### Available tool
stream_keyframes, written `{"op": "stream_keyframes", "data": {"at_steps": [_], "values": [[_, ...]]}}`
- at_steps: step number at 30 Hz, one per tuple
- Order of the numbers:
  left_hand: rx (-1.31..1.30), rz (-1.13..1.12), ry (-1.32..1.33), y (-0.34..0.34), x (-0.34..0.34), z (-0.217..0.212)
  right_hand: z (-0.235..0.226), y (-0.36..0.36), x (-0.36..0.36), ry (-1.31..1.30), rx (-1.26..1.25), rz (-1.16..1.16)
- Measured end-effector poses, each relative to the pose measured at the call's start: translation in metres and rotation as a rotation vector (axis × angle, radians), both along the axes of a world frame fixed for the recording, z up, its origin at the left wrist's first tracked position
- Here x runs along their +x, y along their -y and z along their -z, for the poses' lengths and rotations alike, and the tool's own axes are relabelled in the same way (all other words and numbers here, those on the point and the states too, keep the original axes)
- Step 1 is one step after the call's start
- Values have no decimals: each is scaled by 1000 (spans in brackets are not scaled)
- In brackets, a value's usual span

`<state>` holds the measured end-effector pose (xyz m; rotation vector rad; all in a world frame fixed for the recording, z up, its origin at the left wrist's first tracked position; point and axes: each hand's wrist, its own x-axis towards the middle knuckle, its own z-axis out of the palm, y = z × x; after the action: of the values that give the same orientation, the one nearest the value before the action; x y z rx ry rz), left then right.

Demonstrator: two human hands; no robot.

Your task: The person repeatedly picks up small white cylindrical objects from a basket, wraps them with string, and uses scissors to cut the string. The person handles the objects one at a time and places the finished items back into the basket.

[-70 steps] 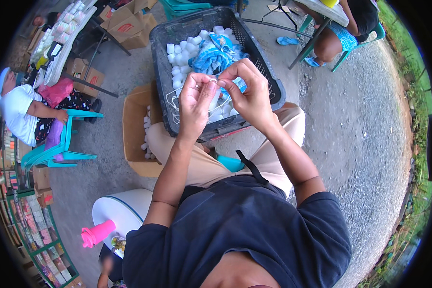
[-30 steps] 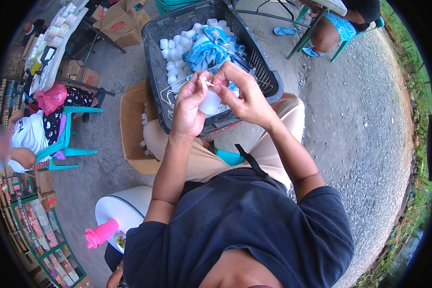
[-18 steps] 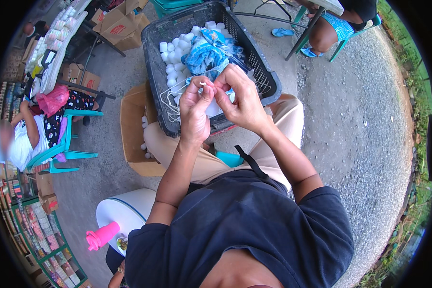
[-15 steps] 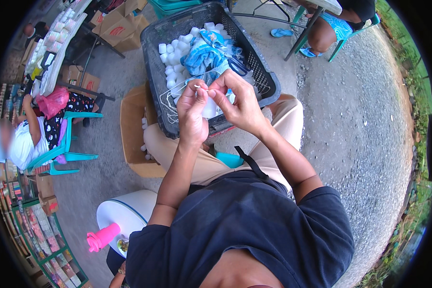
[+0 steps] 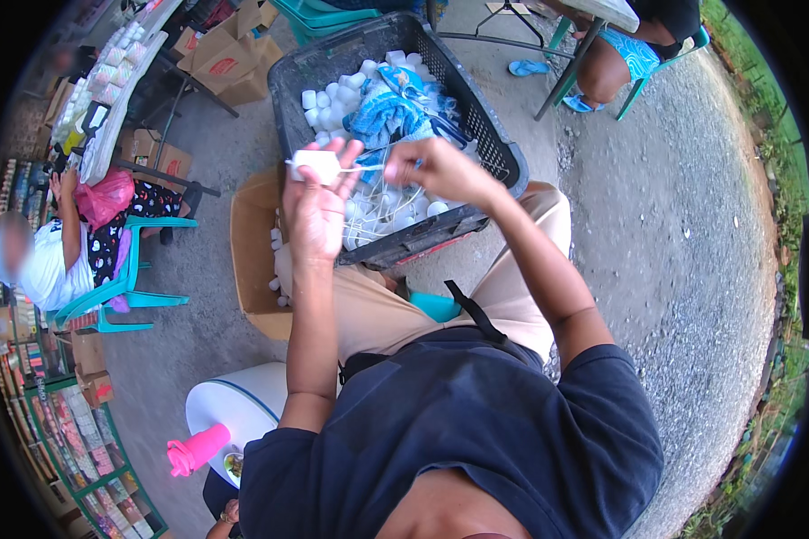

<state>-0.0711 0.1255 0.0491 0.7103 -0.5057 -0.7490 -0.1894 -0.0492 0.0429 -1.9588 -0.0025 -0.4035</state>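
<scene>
My left hand (image 5: 319, 202) holds a small white plug-like piece (image 5: 315, 165) at its fingertips, palm turned toward me. My right hand (image 5: 436, 169) pinches the thin white cord (image 5: 366, 167) that runs from that piece. Both hands are raised over a black plastic crate (image 5: 476, 117) resting on my lap. The crate holds several small white pieces with cords (image 5: 351, 94) and a bundle of blue packaging (image 5: 382, 112).
An open cardboard box (image 5: 252, 247) stands on the ground at my left knee. A seated person on a teal chair (image 5: 130, 278) is to the left, by a table with cartons. Another seated person (image 5: 620, 49) is at the far right. A white stool (image 5: 243, 409) with a pink bottle (image 5: 198, 449) stands near me.
My hands have moved apart: the left has lifted the white piece toward the left, and the right has drawn the cord out to the right.
</scene>
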Motion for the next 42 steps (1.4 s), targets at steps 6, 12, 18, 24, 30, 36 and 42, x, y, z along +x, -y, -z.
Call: {"op": "stream_keyframes", "data": {"at_steps": [6, 12, 18, 24, 30, 36, 42], "values": [[165, -15, 364, 5, -2, -32, 90, 111, 33, -606, -757, 521], [376, -208, 780, -6, -3, -18, 70, 104, 29, -550, -42, 446], [496, -160, 889, 3, -10, -15, -45, 22, -20, 261, 922, 54], [410, 77, 646, 8, -15, -18, -95, -13, -40, 372, 453, 145], [375, 190, 551, 1, -11, -19, -105, -9, -39, 733, 485, 108], [359, 266, 449, -8, -6, -19, -97, -17, -44, 490, 418, 76], [352, 288, 446, -15, -12, -14, -87, -24, -49, 317, 366, 26]]}}
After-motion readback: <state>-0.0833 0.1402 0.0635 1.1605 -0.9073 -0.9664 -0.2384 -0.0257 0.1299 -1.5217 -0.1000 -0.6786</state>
